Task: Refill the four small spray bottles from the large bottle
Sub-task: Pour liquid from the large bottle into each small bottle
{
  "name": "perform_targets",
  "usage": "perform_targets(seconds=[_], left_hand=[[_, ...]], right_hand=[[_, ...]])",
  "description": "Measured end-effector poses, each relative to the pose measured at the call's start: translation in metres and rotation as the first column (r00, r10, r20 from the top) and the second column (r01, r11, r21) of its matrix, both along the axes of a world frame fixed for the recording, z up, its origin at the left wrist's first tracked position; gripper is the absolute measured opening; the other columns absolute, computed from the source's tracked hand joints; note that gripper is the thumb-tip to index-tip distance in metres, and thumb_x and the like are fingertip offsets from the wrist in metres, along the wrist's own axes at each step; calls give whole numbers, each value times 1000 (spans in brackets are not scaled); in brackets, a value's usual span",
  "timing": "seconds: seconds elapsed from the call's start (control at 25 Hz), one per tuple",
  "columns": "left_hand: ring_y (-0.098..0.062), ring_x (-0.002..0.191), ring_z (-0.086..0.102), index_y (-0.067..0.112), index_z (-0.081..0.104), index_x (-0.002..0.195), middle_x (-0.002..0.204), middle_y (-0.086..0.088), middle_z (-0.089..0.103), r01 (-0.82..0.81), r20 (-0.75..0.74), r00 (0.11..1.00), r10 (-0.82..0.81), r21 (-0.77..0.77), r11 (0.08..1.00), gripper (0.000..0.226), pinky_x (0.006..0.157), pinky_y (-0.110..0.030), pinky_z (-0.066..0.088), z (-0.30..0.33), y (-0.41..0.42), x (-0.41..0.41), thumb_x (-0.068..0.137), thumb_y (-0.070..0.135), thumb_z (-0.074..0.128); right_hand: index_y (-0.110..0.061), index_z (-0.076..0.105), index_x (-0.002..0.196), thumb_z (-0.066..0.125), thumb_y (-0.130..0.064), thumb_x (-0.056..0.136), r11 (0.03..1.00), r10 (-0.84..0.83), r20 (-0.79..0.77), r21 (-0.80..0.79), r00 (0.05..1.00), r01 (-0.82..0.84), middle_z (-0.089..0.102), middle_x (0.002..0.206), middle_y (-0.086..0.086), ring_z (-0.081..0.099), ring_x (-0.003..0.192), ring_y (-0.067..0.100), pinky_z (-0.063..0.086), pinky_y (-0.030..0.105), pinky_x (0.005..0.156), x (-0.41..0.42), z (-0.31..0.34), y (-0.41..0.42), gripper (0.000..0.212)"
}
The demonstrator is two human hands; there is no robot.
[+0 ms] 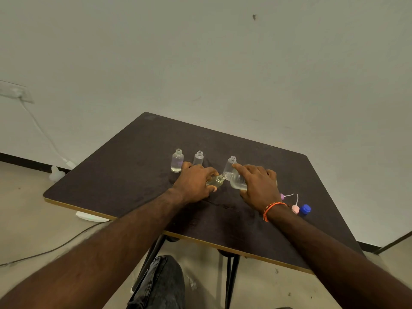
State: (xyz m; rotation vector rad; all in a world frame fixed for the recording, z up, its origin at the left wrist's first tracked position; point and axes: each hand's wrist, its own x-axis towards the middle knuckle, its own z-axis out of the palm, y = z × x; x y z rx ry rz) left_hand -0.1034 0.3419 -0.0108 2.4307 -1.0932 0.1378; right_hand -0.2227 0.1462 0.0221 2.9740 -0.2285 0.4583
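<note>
We have the left hand (196, 182) wrapped around a small spray bottle (215, 181), tilted with its open neck toward the right. Our right hand (256, 186) grips the large bottle (237, 182), tipped over so its mouth meets the small neck just above the dark surface (124, 175). Both hands are clamped on their bottles, index finger of the right one stretched along the top.

Three more small bottles stand uncapped behind the hands: one at the far left (177, 160) holding a little liquid, one beside it (198, 158), and one (229, 166) right behind the pour. The pink spray tops (295, 208) and a blue cap (305, 209) lie near our right wrist.

The risk we see is in the mouths: two narrow necks, both held at a slant, so a small wobble would spill liquid onto the surface. Tipping the large bottle too steeply could overflow the small one, and our knuckles sit close enough to knock over the bottle behind
</note>
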Motion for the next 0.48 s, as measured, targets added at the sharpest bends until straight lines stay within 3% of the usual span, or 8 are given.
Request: perform_targets(seconds=[0.24, 0.48], left_hand=[[-17, 120, 56, 33, 58, 138, 125, 3, 69, 4, 16, 1000, -4, 23, 1000, 52, 111, -42, 25, 4, 0, -4, 91, 49, 72], [-15, 118, 58, 33, 60, 136, 122, 5, 70, 10, 27, 1000, -10, 19, 1000, 51, 109, -41, 27, 6, -1, -4, 90, 49, 73]], right_hand=[[-38, 30, 151, 71, -34, 80, 998, -20, 0, 51, 1000, 20, 53, 141, -4, 49, 126, 25, 32, 46, 102, -2, -2, -6, 82], [-38, 32, 151, 71, -35, 80, 1000, -14, -9, 6, 1000, 14, 54, 140, -5, 50, 126, 24, 32, 47, 101, -3, -1, -7, 81]])
